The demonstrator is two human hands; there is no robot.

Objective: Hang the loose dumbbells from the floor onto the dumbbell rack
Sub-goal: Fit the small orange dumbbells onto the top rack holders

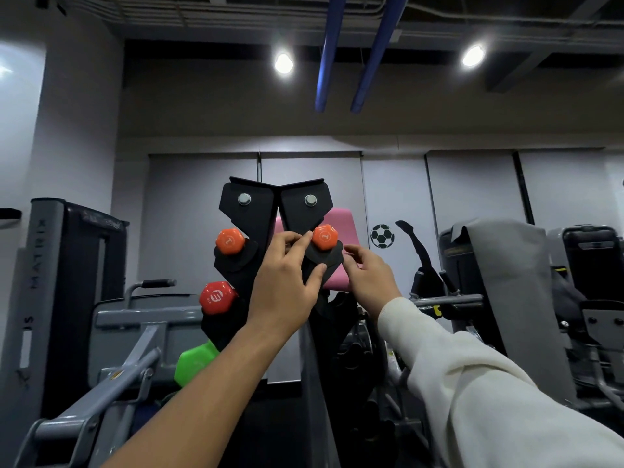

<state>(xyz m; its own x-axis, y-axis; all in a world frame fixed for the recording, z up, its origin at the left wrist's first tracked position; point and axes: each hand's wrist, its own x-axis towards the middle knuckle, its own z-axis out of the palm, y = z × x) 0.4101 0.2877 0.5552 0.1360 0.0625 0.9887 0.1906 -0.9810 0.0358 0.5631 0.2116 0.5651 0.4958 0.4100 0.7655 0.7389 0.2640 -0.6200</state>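
Orange dumbbell (324, 236) on rack (251, 211), handle hidden, left hand (285, 285) seemingly touching

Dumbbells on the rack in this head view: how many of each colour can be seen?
Orange: 2, one top left and one top right, both marked 1
Red: 1, lower left
Green: 1, lowest, partly hidden by the left forearm
Total: 4 on the black rack

Green dumbbell (196, 363) half hidden behind left forearm.
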